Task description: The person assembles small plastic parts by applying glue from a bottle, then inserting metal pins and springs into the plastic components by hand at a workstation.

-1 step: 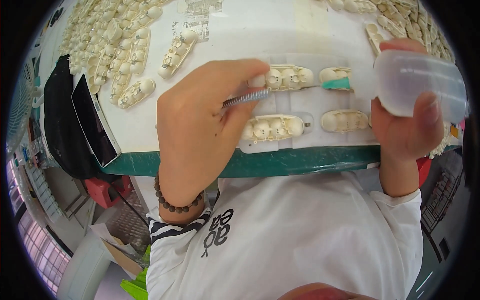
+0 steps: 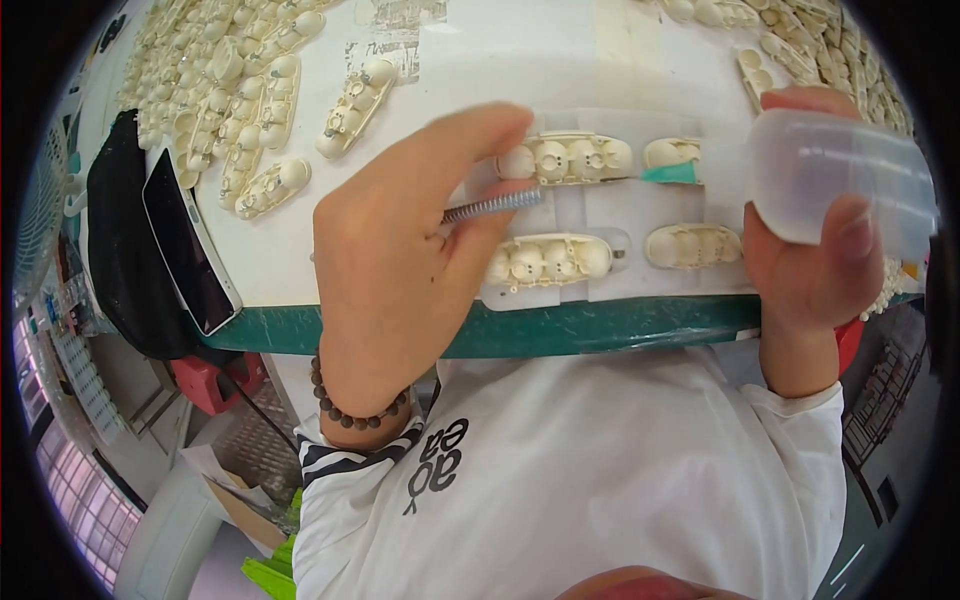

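The translucent squeeze bottle (image 2: 825, 160), above the right side of the desk (image 2: 510, 60), looks light, soft-walled and slippery; the right hand (image 2: 812, 265) wraps its barrel, the sensible hold, off the slim, probably fragile teal needle tip (image 2: 672, 173). Left hand (image 2: 400, 225): finger and thumb parted about the upper cream shell (image 2: 585, 158), stiff-looking metal coil spring (image 2: 495, 203) along the thumb, grip on either unclear
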`<action>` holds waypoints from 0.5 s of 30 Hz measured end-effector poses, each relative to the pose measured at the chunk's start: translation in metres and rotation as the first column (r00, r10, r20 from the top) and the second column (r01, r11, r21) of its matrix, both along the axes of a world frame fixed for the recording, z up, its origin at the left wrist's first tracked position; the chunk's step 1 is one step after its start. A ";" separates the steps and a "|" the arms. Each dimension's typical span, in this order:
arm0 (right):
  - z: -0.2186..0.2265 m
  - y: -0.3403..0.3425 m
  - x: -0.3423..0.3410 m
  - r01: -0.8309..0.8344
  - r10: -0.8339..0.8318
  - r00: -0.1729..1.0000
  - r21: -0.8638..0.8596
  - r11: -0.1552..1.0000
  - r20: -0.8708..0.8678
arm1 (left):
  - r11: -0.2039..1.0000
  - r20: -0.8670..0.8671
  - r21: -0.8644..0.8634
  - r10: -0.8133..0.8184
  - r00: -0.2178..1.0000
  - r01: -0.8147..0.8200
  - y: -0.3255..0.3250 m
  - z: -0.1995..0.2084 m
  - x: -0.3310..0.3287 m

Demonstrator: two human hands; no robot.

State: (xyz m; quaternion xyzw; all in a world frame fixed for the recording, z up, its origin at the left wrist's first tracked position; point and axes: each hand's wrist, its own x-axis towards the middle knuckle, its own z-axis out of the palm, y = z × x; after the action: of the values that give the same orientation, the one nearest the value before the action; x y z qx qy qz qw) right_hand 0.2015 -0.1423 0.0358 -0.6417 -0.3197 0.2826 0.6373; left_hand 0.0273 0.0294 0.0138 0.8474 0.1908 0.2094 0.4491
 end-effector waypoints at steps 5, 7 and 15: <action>0.007 0.004 -0.014 0.087 -0.009 0.959 -0.267 0.960 0.282 | 0.996 -0.066 -0.062 0.064 0.996 -0.068 -0.006 0.006 0.001; 0.008 0.005 -0.023 0.133 -0.065 0.967 -0.268 0.954 0.246 | 0.998 -0.035 -0.010 0.063 0.997 -0.063 -0.004 0.003 -0.002; -0.002 0.000 -0.013 0.158 -0.003 0.915 -0.352 0.923 0.404 | 0.999 -0.021 0.016 -0.042 0.999 0.043 0.000 -0.001 -0.010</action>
State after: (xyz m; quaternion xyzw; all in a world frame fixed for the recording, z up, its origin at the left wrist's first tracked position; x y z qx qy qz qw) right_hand 0.1885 -0.1426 0.0336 -0.8087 -0.3542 0.1761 0.4355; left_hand 0.0172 0.0293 0.0131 0.8571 0.1755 0.1927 0.4444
